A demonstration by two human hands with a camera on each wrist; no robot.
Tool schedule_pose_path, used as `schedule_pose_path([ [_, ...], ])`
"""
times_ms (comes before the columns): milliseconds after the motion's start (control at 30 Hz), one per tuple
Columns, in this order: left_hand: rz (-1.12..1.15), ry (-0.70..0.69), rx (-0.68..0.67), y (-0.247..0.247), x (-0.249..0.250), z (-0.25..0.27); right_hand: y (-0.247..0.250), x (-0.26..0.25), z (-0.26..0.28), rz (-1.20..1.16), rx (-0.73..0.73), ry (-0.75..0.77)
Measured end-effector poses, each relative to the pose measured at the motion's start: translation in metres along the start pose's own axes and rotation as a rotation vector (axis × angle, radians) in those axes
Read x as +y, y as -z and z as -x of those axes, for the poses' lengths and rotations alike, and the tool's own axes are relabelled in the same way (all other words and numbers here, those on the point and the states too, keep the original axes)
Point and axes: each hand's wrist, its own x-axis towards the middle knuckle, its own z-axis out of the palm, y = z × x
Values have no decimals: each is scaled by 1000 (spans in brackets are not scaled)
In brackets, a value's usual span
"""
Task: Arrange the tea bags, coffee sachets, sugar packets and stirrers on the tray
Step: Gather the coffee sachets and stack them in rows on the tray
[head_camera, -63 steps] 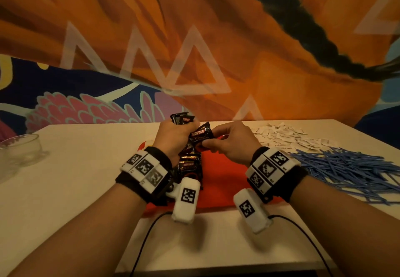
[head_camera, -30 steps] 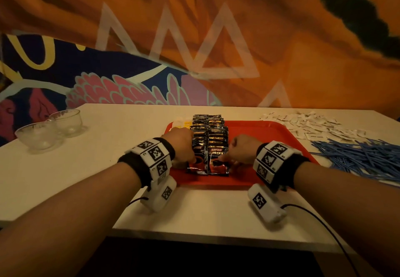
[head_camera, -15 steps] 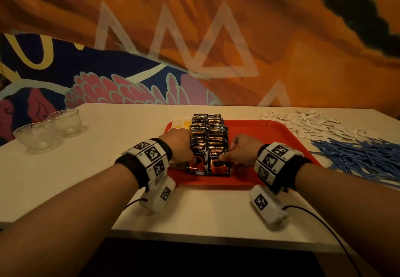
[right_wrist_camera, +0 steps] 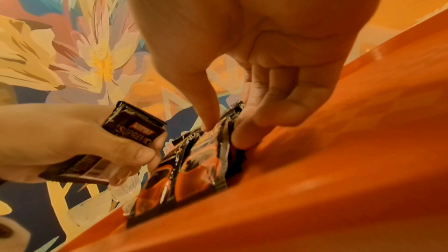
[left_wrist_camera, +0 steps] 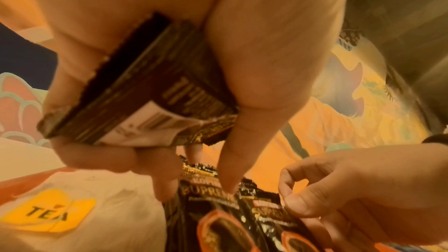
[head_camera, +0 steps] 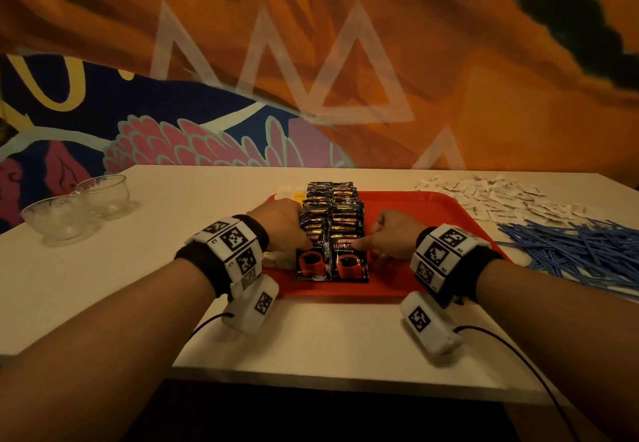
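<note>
Before a painted mural, a white table [head_camera: 103, 269] bears a red tray [head_camera: 415, 210]. Spare sachets [left_wrist_camera: 135, 102] are gripped in the left hand [head_camera: 280, 224], seemingly as stock, while the tray's front sachet [head_camera: 347, 262] is pinched by the right hand [head_camera: 394, 237], likely to square the rows.

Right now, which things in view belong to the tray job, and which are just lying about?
Part of the job:
red tray
coffee sachets in two rows
spare sachets in the left hand
tea bags
sugar packets
blue stirrers
right hand

Just lying about:
two glass bowls
</note>
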Motion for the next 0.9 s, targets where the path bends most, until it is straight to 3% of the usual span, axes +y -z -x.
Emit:
schedule_pose_path([
  [233, 606, 88, 89, 16, -1, 2, 13, -4, -4, -64, 66, 76],
  [333, 961, 74, 108, 24, 2, 6, 17, -11, -6, -102, 68, 200],
  [433, 1173, -4, 108, 27, 3, 7, 13, -23, -3, -188, 78, 358],
  [667, 1356, -28, 171, 17, 19, 8, -1, -43, -6, -335, 85, 464],
  [800, 1348, 8, 367, 13, 18, 4, 2, -41, -11, -416, 160, 446],
  [900, 1335, 84, 536, 12, 17, 1, 5, -40, -9, -303, 300, 474],
])
